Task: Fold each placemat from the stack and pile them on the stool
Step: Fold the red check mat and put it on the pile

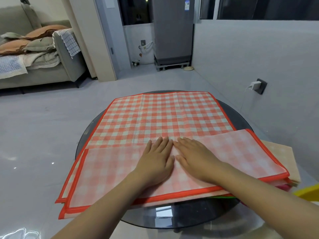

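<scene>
A: Where's the placemat (160, 116) now?

B: Centre of the frame, the top red-checked one on the stack (276, 181), which lies on the round dark glass worktop (172, 219). Its near edge is turned over toward the far side, so the pale underside faces up as a wide flap (107, 171) across the lower middle.

A: And the hands?

B: Both lie flat on that flap, side by side. The left hand (155, 161) and right hand (195, 157) have straight fingers, spread a little and gripping nothing; they only press down. The tips of the fingers reach about to the flap's far edge.

A: So the step is setting the first fold?

B: I'd judge so. To do it well, sweep both palms outward from the centre toward the left and right of the frame, so the crease runs straight and the red border lines up along the sides. The flap's lower-left corner looks offset from the mats beneath, so square it before pressing hard.

A: Anything else around?

B: A tan surface (283, 152) shows at right beyond the stack, possibly the stool, though I can't tell. A sofa (51, 66) sits upper left, a grey appliance (172, 31) at upper centre.
</scene>
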Available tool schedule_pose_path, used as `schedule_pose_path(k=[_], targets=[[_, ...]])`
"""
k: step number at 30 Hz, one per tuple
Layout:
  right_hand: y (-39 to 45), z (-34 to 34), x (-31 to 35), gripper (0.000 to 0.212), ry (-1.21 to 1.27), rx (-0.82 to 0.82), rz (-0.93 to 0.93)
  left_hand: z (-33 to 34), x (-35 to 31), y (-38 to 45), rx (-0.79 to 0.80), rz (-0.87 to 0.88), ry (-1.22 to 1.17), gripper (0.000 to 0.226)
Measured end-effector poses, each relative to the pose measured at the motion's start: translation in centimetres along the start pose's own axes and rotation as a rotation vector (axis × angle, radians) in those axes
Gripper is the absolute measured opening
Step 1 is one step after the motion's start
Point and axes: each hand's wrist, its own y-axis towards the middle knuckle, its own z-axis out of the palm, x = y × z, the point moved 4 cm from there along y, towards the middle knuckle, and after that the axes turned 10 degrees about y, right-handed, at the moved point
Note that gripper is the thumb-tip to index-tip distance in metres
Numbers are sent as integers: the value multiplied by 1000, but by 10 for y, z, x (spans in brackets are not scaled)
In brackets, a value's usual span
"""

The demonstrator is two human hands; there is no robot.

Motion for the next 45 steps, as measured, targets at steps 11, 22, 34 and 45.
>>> schedule_pose_path(k=[11,22,34,45], targets=[[-17,-4,-59,61,1,-55,150,9,6,2,-54,-7,48,74],[-44,-29,-133,64,-24,-131,338,12,4,4,-76,8,51,98],[-28,-29,-88,63,156,-71,280,9,1,4,-17,-22,78,69],[8,7,5,55,179,-27,8,4,4,-1,-51,-46,6,55]])
